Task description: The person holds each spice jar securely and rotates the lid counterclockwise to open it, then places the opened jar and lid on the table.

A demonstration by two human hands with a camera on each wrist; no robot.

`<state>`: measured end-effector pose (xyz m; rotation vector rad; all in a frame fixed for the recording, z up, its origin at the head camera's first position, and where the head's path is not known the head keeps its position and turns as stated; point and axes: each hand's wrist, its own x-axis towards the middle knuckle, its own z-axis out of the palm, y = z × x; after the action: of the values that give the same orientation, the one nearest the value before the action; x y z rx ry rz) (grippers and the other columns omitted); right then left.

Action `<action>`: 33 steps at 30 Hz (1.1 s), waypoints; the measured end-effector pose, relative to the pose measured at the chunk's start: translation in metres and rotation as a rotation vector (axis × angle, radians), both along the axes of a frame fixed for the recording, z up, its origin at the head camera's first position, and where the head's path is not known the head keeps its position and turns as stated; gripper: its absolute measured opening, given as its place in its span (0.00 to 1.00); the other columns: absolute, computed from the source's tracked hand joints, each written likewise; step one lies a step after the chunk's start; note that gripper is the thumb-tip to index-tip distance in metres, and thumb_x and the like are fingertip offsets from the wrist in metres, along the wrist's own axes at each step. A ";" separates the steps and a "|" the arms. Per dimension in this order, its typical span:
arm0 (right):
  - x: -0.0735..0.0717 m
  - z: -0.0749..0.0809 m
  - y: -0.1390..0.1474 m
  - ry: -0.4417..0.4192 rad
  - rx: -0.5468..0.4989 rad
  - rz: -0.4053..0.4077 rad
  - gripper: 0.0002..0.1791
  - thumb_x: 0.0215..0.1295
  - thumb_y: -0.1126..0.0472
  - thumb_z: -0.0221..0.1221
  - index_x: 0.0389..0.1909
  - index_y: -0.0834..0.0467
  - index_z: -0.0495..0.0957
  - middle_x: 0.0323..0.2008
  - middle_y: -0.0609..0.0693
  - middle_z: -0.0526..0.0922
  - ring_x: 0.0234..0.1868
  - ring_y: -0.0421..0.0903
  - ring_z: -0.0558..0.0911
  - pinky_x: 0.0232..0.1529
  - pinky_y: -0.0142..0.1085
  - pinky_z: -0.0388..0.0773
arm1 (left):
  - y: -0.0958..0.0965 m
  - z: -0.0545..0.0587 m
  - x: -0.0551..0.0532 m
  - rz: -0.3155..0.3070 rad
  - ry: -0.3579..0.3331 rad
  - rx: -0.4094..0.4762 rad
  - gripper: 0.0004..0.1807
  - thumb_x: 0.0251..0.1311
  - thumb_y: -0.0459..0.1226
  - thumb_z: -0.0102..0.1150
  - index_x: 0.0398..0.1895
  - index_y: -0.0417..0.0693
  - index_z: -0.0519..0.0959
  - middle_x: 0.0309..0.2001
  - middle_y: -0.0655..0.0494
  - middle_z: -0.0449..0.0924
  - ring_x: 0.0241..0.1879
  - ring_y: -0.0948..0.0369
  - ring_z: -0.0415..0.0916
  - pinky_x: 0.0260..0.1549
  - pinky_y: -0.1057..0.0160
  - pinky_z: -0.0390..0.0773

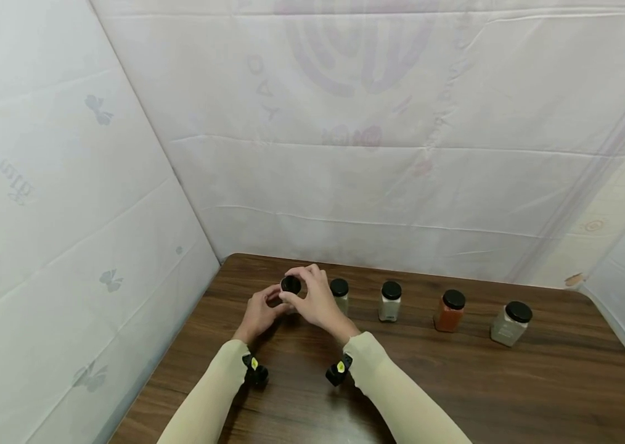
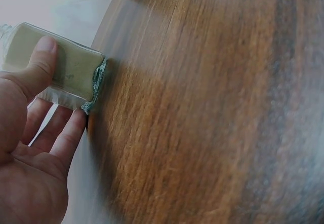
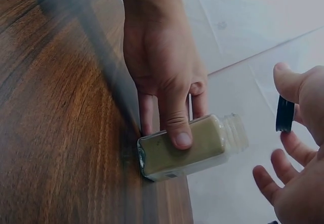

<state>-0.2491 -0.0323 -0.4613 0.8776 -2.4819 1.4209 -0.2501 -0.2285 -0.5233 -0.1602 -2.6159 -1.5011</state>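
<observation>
My left hand [image 1: 259, 316] holds a square glass spice jar [image 3: 190, 145] of olive-green powder near the table's left end, thumb on one flat side and fingers on the opposite one. The jar stands upright, its base at the tabletop, and its threaded glass mouth is uncovered in the right wrist view. My right hand [image 1: 317, 300] pinches a round black lid [image 3: 285, 113] between thumb and fingers, with a gap between lid and mouth. From the head view the lid [image 1: 290, 284] appears over the jar, whose body is mostly hidden by the hands.
To the right of my hands runs a row of black-lidded jars: a greenish jar [image 1: 341, 296] partly behind the right hand, a pale jar [image 1: 389, 302], an orange-red jar [image 1: 449, 312] and a grey-green jar [image 1: 509, 325]. The brown wooden table [image 1: 401, 376] borders white cloth-covered walls [image 1: 346, 185].
</observation>
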 end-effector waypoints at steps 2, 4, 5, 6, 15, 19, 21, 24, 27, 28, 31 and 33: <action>0.001 0.001 0.001 0.006 -0.004 0.018 0.23 0.69 0.49 0.68 0.61 0.50 0.78 0.50 0.48 0.74 0.45 0.47 0.72 0.44 0.41 0.73 | 0.000 0.000 0.000 0.003 0.001 -0.001 0.26 0.61 0.34 0.73 0.63 0.42 0.80 0.57 0.46 0.84 0.60 0.51 0.80 0.61 0.47 0.76; 0.002 0.003 0.003 0.012 -0.002 0.034 0.22 0.69 0.50 0.68 0.60 0.50 0.77 0.49 0.48 0.75 0.43 0.47 0.75 0.42 0.38 0.75 | 0.000 0.000 -0.001 0.007 0.005 0.000 0.26 0.61 0.33 0.73 0.63 0.42 0.80 0.57 0.45 0.85 0.59 0.51 0.81 0.60 0.48 0.77; 0.002 0.003 0.004 0.013 0.002 0.040 0.22 0.69 0.51 0.68 0.60 0.50 0.77 0.49 0.47 0.76 0.42 0.46 0.77 0.42 0.38 0.76 | 0.000 0.000 -0.001 0.009 0.005 0.002 0.25 0.61 0.32 0.72 0.63 0.42 0.80 0.56 0.45 0.85 0.59 0.51 0.81 0.60 0.48 0.77; 0.003 0.003 0.005 0.017 0.005 0.044 0.22 0.68 0.51 0.68 0.59 0.50 0.77 0.49 0.47 0.77 0.42 0.46 0.78 0.42 0.37 0.77 | 0.000 0.000 -0.001 0.010 0.007 0.001 0.25 0.62 0.32 0.72 0.63 0.41 0.80 0.56 0.45 0.85 0.59 0.51 0.81 0.60 0.48 0.77; 0.005 0.003 0.016 -0.021 0.007 0.083 0.25 0.65 0.53 0.71 0.58 0.57 0.75 0.51 0.47 0.81 0.42 0.41 0.81 0.40 0.34 0.79 | 0.002 0.000 0.000 0.007 -0.001 0.003 0.26 0.61 0.32 0.73 0.63 0.41 0.80 0.56 0.45 0.84 0.59 0.50 0.81 0.59 0.48 0.77; 0.005 0.002 0.020 -0.042 0.013 0.108 0.28 0.64 0.55 0.72 0.60 0.58 0.74 0.50 0.48 0.81 0.42 0.41 0.82 0.40 0.33 0.81 | 0.002 0.001 0.000 0.009 0.000 -0.006 0.25 0.61 0.31 0.72 0.63 0.41 0.80 0.56 0.44 0.85 0.58 0.50 0.81 0.59 0.48 0.78; 0.005 0.001 0.022 -0.041 0.037 0.115 0.29 0.64 0.55 0.72 0.63 0.57 0.74 0.52 0.48 0.81 0.44 0.41 0.82 0.41 0.33 0.82 | 0.003 0.002 0.001 0.013 -0.005 -0.005 0.25 0.61 0.31 0.72 0.63 0.40 0.80 0.56 0.44 0.85 0.58 0.50 0.81 0.59 0.47 0.78; 0.007 0.001 0.024 -0.049 0.083 0.124 0.30 0.64 0.56 0.72 0.66 0.56 0.75 0.54 0.50 0.80 0.46 0.43 0.83 0.43 0.34 0.82 | 0.004 0.003 0.001 0.019 -0.015 -0.001 0.25 0.61 0.31 0.72 0.63 0.41 0.80 0.55 0.44 0.85 0.58 0.50 0.81 0.59 0.47 0.77; 0.008 0.002 0.025 -0.075 0.122 0.130 0.30 0.65 0.57 0.72 0.66 0.57 0.76 0.56 0.51 0.80 0.48 0.44 0.84 0.45 0.33 0.82 | 0.004 0.004 0.000 0.022 -0.024 0.001 0.25 0.61 0.32 0.73 0.63 0.43 0.80 0.55 0.45 0.85 0.59 0.50 0.81 0.61 0.46 0.76; 0.009 0.002 0.026 -0.087 0.130 0.131 0.29 0.65 0.58 0.72 0.66 0.57 0.77 0.56 0.52 0.80 0.48 0.45 0.85 0.45 0.33 0.82 | 0.004 0.003 0.000 0.020 -0.025 0.003 0.25 0.61 0.31 0.73 0.62 0.43 0.80 0.55 0.45 0.85 0.59 0.50 0.81 0.61 0.46 0.75; 0.010 0.001 0.026 -0.117 0.147 0.137 0.29 0.64 0.60 0.71 0.66 0.57 0.77 0.56 0.52 0.82 0.48 0.45 0.86 0.44 0.32 0.83 | 0.002 0.002 -0.001 0.016 -0.022 0.002 0.25 0.61 0.31 0.72 0.62 0.42 0.80 0.55 0.45 0.85 0.59 0.50 0.81 0.62 0.46 0.75; 0.010 -0.001 0.026 -0.127 0.153 0.144 0.28 0.64 0.60 0.72 0.64 0.57 0.78 0.53 0.51 0.83 0.46 0.44 0.86 0.43 0.32 0.83 | 0.001 0.002 -0.002 0.011 -0.020 -0.003 0.25 0.61 0.30 0.72 0.62 0.42 0.80 0.55 0.45 0.86 0.59 0.50 0.81 0.62 0.45 0.75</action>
<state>-0.2393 -0.0062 -0.4619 1.0457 -2.7014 1.3831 -0.2516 -0.2276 -0.5213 -0.1314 -2.6307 -1.5029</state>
